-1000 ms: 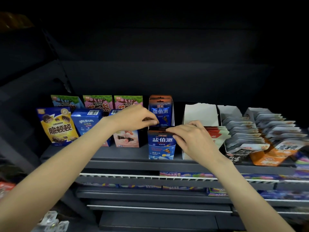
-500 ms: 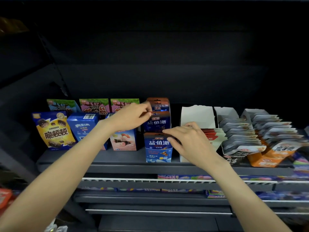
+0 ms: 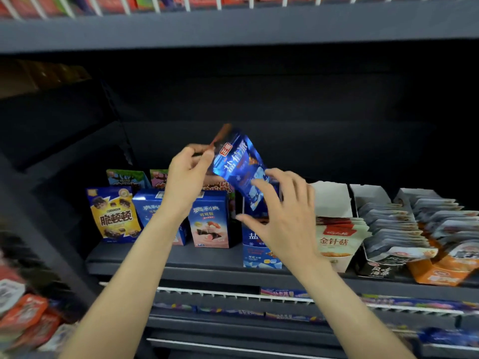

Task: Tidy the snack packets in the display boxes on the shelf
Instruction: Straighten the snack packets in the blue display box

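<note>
Blue packet (image 3: 239, 168) tilted in the air above the blue box (image 3: 260, 251) on the shelf (image 3: 166, 260). Left hand (image 3: 185, 177) pinches its top tab; motion blur there, so the grip looks like thumb-and-finger. Right hand (image 3: 281, 216) spread, fingers apart, just right of the packet's lower end, contact unclear.

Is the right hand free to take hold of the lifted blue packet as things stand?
Probably yes. The right hand hangs open just below and beside the tilted blue packet, nothing lying between them; the left hand pinches its top tab.
</note>
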`<state>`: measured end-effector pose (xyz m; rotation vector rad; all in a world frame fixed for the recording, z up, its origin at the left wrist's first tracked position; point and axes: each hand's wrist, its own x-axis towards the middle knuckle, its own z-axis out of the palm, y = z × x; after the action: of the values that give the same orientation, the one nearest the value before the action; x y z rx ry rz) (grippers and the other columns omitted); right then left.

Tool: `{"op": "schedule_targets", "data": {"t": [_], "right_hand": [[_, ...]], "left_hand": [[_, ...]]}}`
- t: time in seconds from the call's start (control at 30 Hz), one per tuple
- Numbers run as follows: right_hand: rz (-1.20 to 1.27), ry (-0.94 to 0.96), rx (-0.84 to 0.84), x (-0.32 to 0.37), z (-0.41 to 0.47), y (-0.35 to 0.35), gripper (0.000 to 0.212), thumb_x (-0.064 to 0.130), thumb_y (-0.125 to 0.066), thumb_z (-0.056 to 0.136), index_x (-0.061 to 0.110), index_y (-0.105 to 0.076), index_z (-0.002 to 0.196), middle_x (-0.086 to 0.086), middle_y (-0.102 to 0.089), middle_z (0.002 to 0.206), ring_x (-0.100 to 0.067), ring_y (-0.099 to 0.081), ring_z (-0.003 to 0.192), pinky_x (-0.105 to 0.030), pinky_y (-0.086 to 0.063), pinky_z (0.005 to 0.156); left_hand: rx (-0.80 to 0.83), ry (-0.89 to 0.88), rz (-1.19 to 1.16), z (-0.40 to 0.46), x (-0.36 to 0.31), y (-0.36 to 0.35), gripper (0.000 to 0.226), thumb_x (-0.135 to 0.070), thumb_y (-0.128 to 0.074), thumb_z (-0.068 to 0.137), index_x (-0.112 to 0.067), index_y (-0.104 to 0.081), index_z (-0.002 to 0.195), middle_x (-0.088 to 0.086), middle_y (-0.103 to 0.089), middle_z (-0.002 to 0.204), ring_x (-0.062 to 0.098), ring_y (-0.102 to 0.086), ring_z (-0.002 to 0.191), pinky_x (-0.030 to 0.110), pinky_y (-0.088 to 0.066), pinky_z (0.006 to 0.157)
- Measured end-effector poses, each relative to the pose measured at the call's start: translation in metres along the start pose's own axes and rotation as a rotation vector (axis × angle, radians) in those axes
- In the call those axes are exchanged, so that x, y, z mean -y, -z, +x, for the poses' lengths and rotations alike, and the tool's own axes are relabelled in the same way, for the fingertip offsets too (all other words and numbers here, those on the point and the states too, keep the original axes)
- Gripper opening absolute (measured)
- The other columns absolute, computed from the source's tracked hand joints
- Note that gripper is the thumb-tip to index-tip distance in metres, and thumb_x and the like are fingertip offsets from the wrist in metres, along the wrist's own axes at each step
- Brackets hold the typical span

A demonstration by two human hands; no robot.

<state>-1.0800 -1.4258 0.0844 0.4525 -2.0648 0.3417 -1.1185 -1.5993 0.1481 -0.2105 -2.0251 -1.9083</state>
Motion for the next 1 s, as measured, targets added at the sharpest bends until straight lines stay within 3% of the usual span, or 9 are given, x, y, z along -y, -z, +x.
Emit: {"op": "schedule_targets", "data": {"t": [0.1,0.2,0.27,0.37,0.43,0.5,0.6,0.7,1.0], "right_hand": [[-0.059,-0.039,-0.031,0.009,0.010,-0.010,0.054,0.047,-0.073,0.074,0.017,-0.051,0.114,-0.008,-0.056,0.120,-0.027,-0.048,0.108,-0.039,-0.036,0.088],[-0.061,-0.028,-0.135,0.010,0.014,-0.014,0.031,0.035,-0.060,0.089,0.016,-0.053,0.113,-0.005,-0.065,0.112,-0.021,-0.060,0.099,-0.032,-0.037,0.086],[-0.026,-0.023,-0.207,0.010,0.016,-0.013,0.024,0.027,-0.051,0.097,0.012,-0.061,0.112,-0.004,-0.071,0.103,-0.015,-0.066,0.089,-0.028,-0.038,0.083],[0.053,-0.102,-0.262,0.009,0.020,-0.008,0.018,0.016,-0.059,0.092,0.010,-0.069,0.106,-0.001,-0.073,0.088,-0.006,-0.060,0.077,-0.025,-0.040,0.074],[0.274,-0.313,-0.170,0.010,0.024,0.000,0.017,0.018,-0.063,0.091,0.016,-0.067,0.107,0.005,-0.071,0.088,-0.005,-0.056,0.081,-0.024,-0.045,0.072],[0.701,-0.606,0.014,0.011,0.030,0.011,0.015,0.018,-0.063,0.091,0.025,-0.063,0.104,0.014,-0.069,0.095,-0.001,-0.063,0.090,-0.022,-0.051,0.075],[1.158,-0.840,0.168,0.012,0.033,0.026,0.014,0.016,-0.063,0.090,0.028,-0.060,0.098,0.007,-0.071,0.095,-0.008,-0.069,0.093,-0.022,-0.055,0.068],[1.236,-0.883,0.199,0.013,0.031,0.032,0.012,0.018,-0.062,0.089,0.026,-0.060,0.099,0.006,-0.073,0.092,-0.010,-0.070,0.091,-0.019,-0.054,0.062],[1.215,-0.931,0.129,0.009,0.020,0.028,0.012,0.015,-0.063,0.090,0.024,-0.061,0.098,0.005,-0.073,0.091,-0.010,-0.070,0.087,-0.022,-0.055,0.065]], "left_hand": [[-0.021,0.055,-0.160,-0.009,-0.014,-0.007,0.009,-0.011,-0.046,0.099,-0.011,-0.055,0.095,0.006,-0.067,0.088,0.010,-0.069,0.065,0.018,-0.053,0.056],[-0.023,0.080,-0.263,-0.017,-0.024,-0.009,0.011,-0.010,-0.046,0.098,-0.011,-0.056,0.092,0.005,-0.068,0.090,0.010,-0.070,0.072,0.017,-0.053,0.057],[-0.011,0.063,-0.282,-0.021,-0.029,-0.009,0.011,-0.009,-0.046,0.098,-0.011,-0.056,0.093,0.002,-0.069,0.089,0.010,-0.070,0.075,0.018,-0.054,0.062],[0.044,-0.018,-0.205,-0.025,-0.032,-0.004,0.015,-0.015,-0.043,0.100,-0.013,-0.058,0.103,0.001,-0.071,0.098,0.012,-0.070,0.088,0.022,-0.055,0.073],[0.033,-0.143,-0.019,-0.027,-0.027,0.003,0.017,-0.020,-0.042,0.101,-0.018,-0.057,0.108,-0.005,-0.070,0.104,0.008,-0.067,0.096,0.022,-0.053,0.079],[0.001,-0.271,0.210,-0.030,-0.020,0.010,0.016,-0.020,-0.049,0.098,-0.023,-0.056,0.112,-0.013,-0.068,0.103,0.000,-0.062,0.097,0.016,-0.050,0.079],[0.006,-0.273,0.279,-0.036,-0.011,0.019,0.027,-0.018,-0.063,0.090,-0.025,-0.058,0.115,-0.012,-0.065,0.097,-0.002,-0.059,0.086,0.011,-0.047,0.074],[0.033,-0.228,0.249,-0.041,-0.007,0.023,0.030,-0.017,-0.068,0.086,-0.026,-0.059,0.113,-0.012,-0.064,0.093,-0.002,-0.059,0.081,0.012,-0.048,0.073],[0.027,-0.204,0.257,-0.044,0.000,0.035,0.015,-0.019,-0.057,0.093,-0.024,-0.064,0.105,-0.008,-0.069,0.092,0.004,-0.064,0.086,0.016,-0.050,0.078]]}}
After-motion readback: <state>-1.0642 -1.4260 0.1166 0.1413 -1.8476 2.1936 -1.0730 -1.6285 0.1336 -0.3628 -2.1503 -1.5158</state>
